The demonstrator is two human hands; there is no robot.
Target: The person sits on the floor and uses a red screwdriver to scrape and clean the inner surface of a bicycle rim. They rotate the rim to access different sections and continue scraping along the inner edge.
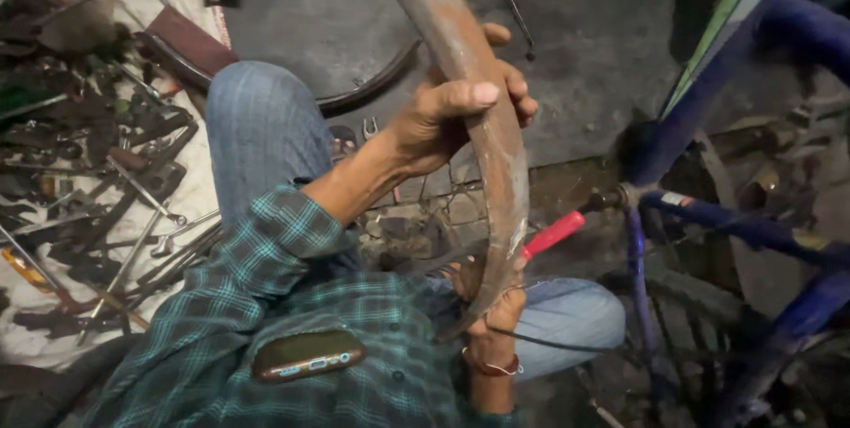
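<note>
Head view: left hand (460,114) closed around rusty curved mudguard (496,154), thumb across its face; right hand (491,308) lower down, gripping red-handled tool (553,233) against mudguard's lower end, above the knees.

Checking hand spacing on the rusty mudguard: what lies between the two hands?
In the head view, only the rusty mudguard spans from left hand to right hand; the red-handled tool sticks out just above the right.
</note>
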